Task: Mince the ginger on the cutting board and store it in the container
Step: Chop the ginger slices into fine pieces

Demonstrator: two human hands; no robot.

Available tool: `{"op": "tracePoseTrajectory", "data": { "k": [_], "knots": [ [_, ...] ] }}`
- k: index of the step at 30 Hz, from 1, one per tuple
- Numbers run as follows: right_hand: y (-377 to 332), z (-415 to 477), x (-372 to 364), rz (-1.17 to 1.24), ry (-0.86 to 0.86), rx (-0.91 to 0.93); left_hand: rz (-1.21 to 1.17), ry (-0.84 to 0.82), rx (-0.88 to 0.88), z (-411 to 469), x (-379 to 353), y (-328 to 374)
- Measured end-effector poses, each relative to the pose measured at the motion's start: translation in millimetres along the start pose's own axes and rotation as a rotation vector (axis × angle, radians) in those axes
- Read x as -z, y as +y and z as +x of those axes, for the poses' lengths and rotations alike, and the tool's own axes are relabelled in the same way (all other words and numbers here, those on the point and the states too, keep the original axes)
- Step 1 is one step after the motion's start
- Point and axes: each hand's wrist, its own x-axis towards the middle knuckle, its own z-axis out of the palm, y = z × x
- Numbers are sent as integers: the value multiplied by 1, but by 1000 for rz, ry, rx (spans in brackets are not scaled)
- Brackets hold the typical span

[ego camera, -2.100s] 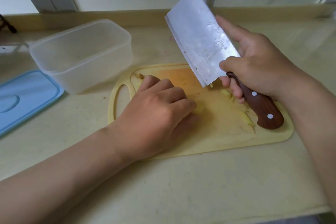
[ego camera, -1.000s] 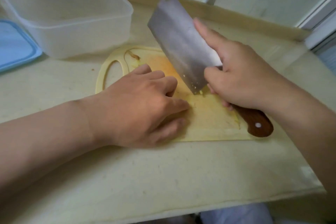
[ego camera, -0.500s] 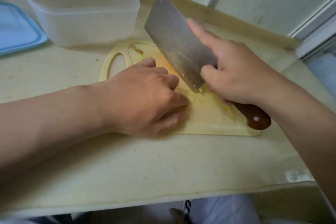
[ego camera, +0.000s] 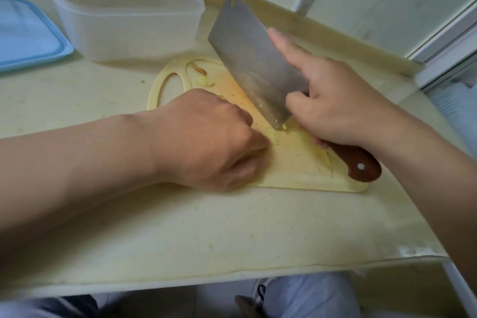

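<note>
1. My right hand [ego camera: 340, 111] is wrapped around the wooden handle of the cleaver [ego camera: 253, 67], with the forefinger stretched straight along the flat of the blade.
2. The blade stands tilted over the middle of the cutting board [ego camera: 304, 165]. Its heel is down at the board's surface and its tip is raised toward the board's far side.
3. My left hand [ego camera: 206, 137] lies on the near-left part of the board, knuckles up. Its fingers are curled down over the ginger [ego camera: 269, 135], gripping it against the board.
4. Only a pale yellow edge of that ginger shows, at my fingertips and just beside the heel of the blade.
5. Small yellow bits cling to the cutting edge, and thin shreds lie on the board's right part, near the handle.
6. A curl of peel [ego camera: 200, 70] lies at the board's far-left corner, by the handle hole.
7. The container [ego camera: 124, 15] stands open beyond the board's far-left end, close to it.
8. A blue lid [ego camera: 28, 33] lies flat to the left of the container, farther from the board.
</note>
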Motion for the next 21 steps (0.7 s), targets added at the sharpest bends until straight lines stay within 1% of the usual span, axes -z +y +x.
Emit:
{"op": "tracePoseTrajectory", "data": {
  "k": [2, 4, 7, 10, 12, 14, 16, 18, 21],
  "knots": [
    [7, -17, -5, 11, 86, 7, 41, 22, 2, -2, -1, 0],
    [14, -40, -4, 50, 102, -28, 87, 25, 3, -3, -2, 0],
    [13, -52, 6, 93, 19, -95, 118, 4, 2, -2, -3, 1],
    [11, -28, 10, 30, -85, -44, 122, -9, -8, -2, -2, 0],
    [9, -7, 8, -19, -93, 1, 117, -5, -11, -2, -2, 0],
    [6, 0, 5, -13, -65, 32, 110, -6, -9, -2, -1, 1],
    [11, -11, 1, 23, 9, 37, 97, -1, -10, -2, -1, 2],
    [17, -30, -3, 68, 71, 16, 100, 26, -11, -3, -3, 1],
    [22, -50, -5, 117, 112, -4, 101, 36, -14, -3, -5, 0]
  ]
}}
